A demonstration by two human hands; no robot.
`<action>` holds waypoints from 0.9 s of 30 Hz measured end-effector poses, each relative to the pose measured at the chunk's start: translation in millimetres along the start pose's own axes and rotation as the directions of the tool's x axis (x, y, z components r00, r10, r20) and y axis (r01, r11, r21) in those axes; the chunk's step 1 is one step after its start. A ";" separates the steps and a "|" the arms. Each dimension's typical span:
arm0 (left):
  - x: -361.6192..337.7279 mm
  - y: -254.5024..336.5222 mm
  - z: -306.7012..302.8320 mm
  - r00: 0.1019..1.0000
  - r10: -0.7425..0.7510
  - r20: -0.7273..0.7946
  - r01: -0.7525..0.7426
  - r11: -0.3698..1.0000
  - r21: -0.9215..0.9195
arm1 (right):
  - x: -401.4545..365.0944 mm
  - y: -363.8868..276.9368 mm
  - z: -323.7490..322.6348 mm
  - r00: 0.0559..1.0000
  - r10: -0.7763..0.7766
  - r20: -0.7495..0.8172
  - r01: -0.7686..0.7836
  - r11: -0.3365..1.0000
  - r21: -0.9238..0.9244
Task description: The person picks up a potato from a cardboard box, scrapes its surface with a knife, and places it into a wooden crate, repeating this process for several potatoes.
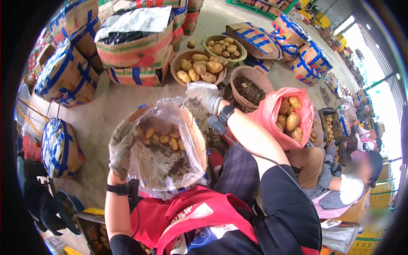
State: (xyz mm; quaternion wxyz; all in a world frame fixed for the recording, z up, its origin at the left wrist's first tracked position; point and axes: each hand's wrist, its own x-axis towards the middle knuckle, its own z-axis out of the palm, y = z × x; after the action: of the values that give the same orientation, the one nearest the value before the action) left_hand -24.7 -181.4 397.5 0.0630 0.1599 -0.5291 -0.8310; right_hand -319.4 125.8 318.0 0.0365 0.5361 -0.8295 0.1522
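A box (196,140) lined with clear plastic stands before me, with small potatoes (163,138) and dark soil inside. My left hand (121,146), in a grey glove, holds the plastic lining at the box's left rim. Beyond the box's right rim, my gloved right hand (205,97) is near a bowl (175,75) of larger potatoes; its fingers are blurred, and what they hold, if anything, cannot be made out. To the right of that hand are a tub (267,78) with dark roots or debris and a pink bag (268,123) of potatoes.
A green basin (241,49) of potatoes stands behind the bowl. Taped cartons (68,76) line the left and stacked boxes (136,51) the back left. More cartons (312,61) are at the back right. A co-worker (340,182) sits at the right, beside crates of potatoes.
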 end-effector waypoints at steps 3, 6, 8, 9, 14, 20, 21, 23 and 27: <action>11.9 -19.0 -42.9 0.990 0.127 -0.060 -0.130 0.990 -0.049 | -20.4 -85.2 40.0 0.704 0.384 0.597 -0.681 0.126 0.722; 14.0 -20.5 -59.9 0.974 0.057 -0.220 -0.057 0.998 0.009 | -19.5 -144.1 43.4 0.692 0.318 0.648 -0.648 0.668 0.365; 3.3 6.5 -44.7 0.958 0.003 -0.288 0.033 0.992 0.123 | -31.7 -156.9 94.5 0.749 0.283 0.598 -0.550 0.769 0.325; 1.5 10.7 -40.3 0.950 0.056 -0.307 -0.003 0.985 0.170 | -29.0 -167.0 105.5 0.724 0.258 0.640 -0.548 0.779 0.304; -1.7 6.1 -68.1 0.907 0.098 -0.409 -0.045 0.989 0.137 | -26.0 -191.9 148.7 0.610 0.289 0.738 -0.609 0.767 0.202; -0.3 10.1 -79.4 0.862 0.092 -0.498 -0.009 0.986 0.168 | 20.1 -175.1 169.4 0.524 0.592 0.612 -0.833 0.507 0.222; -5.1 15.1 -73.3 0.856 0.087 -0.510 -0.004 0.987 0.162 | 32.0 -169.8 178.0 0.503 0.673 0.543 -0.864 0.383 0.326; -12.7 23.3 -65.2 0.937 0.021 -0.348 -0.033 0.999 -0.029 | 41.3 -142.0 215.0 0.559 0.748 0.358 -0.769 0.305 0.562; -8.8 22.3 -65.8 0.933 0.059 -0.356 -0.081 0.996 -0.045 | 93.0 -144.2 207.6 0.454 0.873 0.177 -0.854 0.370 0.365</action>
State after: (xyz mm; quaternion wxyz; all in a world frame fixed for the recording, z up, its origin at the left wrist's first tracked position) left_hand 4.0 -245.1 393.8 0.1916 0.2860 -0.4897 -0.8011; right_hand -207.5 -71.0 172.2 -0.1407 0.0146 -0.9339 0.3284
